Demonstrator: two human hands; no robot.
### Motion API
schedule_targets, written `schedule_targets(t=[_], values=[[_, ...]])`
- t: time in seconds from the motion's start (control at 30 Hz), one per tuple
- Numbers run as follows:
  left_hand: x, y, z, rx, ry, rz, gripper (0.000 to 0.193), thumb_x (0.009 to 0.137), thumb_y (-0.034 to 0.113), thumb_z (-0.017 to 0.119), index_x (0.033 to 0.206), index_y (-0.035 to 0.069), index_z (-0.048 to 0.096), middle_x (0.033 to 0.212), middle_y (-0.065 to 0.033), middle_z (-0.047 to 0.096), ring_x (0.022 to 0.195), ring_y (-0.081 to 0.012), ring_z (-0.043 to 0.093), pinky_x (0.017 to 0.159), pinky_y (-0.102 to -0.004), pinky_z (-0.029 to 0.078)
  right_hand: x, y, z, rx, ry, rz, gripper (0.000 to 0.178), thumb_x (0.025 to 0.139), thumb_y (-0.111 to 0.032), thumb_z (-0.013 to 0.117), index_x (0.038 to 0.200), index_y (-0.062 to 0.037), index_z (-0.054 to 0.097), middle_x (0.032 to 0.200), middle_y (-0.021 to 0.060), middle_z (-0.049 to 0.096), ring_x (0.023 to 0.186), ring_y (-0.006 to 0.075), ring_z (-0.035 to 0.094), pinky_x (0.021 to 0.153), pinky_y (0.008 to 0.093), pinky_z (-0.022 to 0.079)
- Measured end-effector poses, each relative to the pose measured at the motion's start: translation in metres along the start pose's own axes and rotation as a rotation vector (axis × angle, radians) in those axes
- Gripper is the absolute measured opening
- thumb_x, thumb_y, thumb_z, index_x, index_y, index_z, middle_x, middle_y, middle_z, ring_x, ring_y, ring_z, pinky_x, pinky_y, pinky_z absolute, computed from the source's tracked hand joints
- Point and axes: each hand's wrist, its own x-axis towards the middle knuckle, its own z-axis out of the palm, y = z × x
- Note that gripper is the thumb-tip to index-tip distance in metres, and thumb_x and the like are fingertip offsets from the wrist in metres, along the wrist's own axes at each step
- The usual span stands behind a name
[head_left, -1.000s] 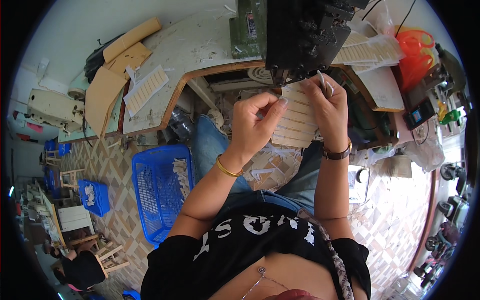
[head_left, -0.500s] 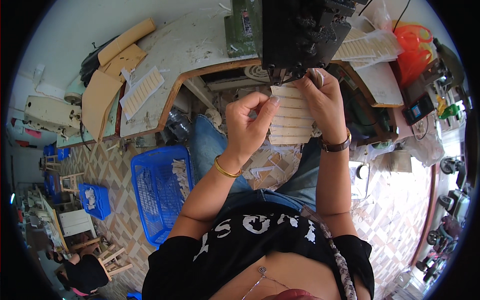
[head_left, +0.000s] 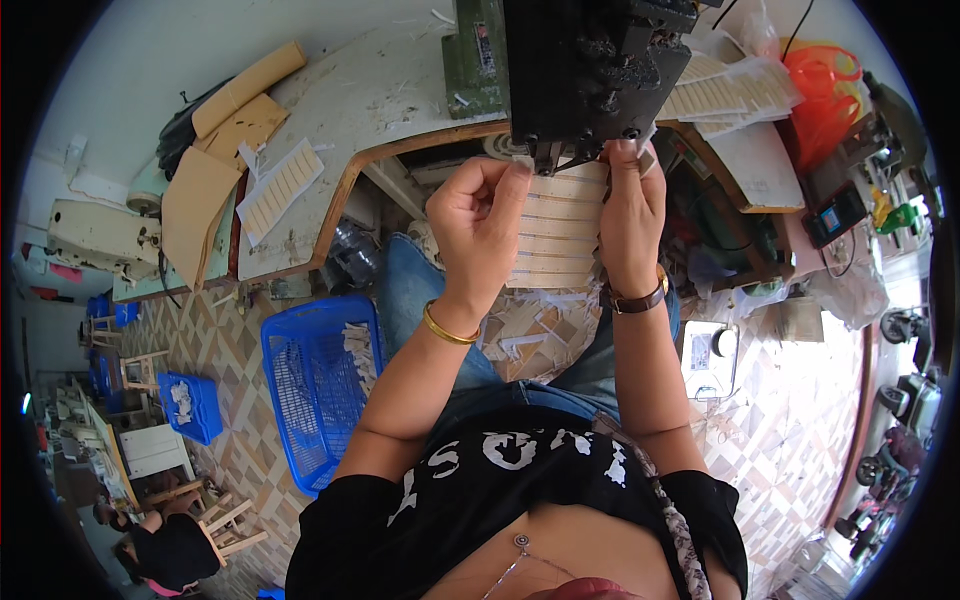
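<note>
A cream sheet with several parallel stitched-looking strips [head_left: 560, 232] hangs between my two hands under a black machine head [head_left: 590, 75]. My left hand [head_left: 480, 215] is closed, thumb and forefinger pinching the sheet's upper left edge beside the machine's foot. My right hand [head_left: 632, 220] is closed on the sheet's right edge, thumb on top, close to the machine's lower right corner. A small pale scrap [head_left: 648, 158] shows by the right fingers. The sheet's upper edge passes under the machine and is partly hidden.
A worn white worktable [head_left: 400, 85] curves around the machine. Similar striped sheets lie on it at left [head_left: 280, 190] and right [head_left: 735, 95]. Brown cardboard [head_left: 200, 200] lies at far left. A blue basket [head_left: 310, 440] stands on the tiled floor. A red plastic bag [head_left: 822, 110] is at the right.
Both hands have shifted slightly left with the sheet. My left hand has moved up along its edge toward the machine's foot, and the sheet's upper edge is now under the machine.
</note>
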Motion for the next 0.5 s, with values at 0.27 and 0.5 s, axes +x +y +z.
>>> schedule_targets(t=[0.27,0.5], values=[[-0.004,-0.008,0.0,-0.037,0.142,0.101,0.014,0.084,0.005,0.06,0.071,-0.001,0.057,0.064,0.0051,0.052,0.056,0.0017,0.04,0.049,-0.0139,0.031,-0.032,0.01,-0.018,0.117,-0.133,0.051,0.031,0.077,-0.004,0.065,0.069,-0.0087,0.036,0.07,-0.0006,0.05,0.064,0.0043,0.04,0.056,0.0183,0.034],[-0.001,-0.007,-0.025,0.001,0.209,0.073,0.012,0.083,0.003,0.06,0.071,-0.001,0.057,0.064,0.0048,0.052,0.057,0.0012,0.04,0.051,-0.0138,0.032,-0.033,-0.001,0.004,0.047,-0.245,-0.033,0.035,0.082,-0.004,0.061,0.061,-0.0094,0.033,0.062,-0.0041,0.042,0.057,0.0029,0.033,0.05,0.0196,0.028]])
